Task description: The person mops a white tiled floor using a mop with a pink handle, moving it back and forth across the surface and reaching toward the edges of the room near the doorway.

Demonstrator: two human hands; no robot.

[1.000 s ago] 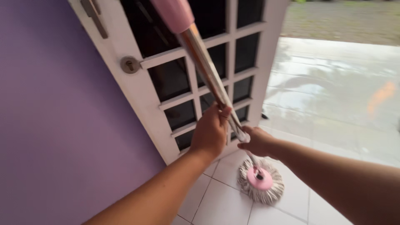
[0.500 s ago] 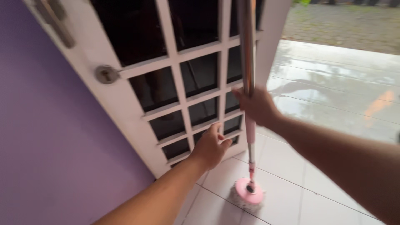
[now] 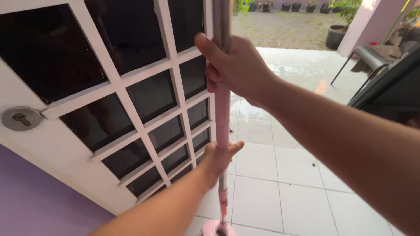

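Note:
A mop stands almost upright in front of me, with a steel and pink handle (image 3: 222, 109) and a pink round head (image 3: 217, 229) at the bottom edge on the white floor tiles. My right hand (image 3: 234, 65) is wrapped around the handle high up, where the steel meets the pink sleeve. My left hand (image 3: 217, 156) grips the pink part lower down, close to the bottom of the white glass-paned door (image 3: 131, 105).
The open white door with dark panes and a round lock (image 3: 20, 118) fills the left; a purple wall (image 3: 30, 205) lies below it. White tiles (image 3: 271, 183) lead out to a wet terrace. A dark chair (image 3: 372, 57) and potted plants (image 3: 337, 30) stand at the right.
The mop swung from tilted to upright and came closer. My right hand slid up the handle. My left hand let go, then took the pink part again lower down.

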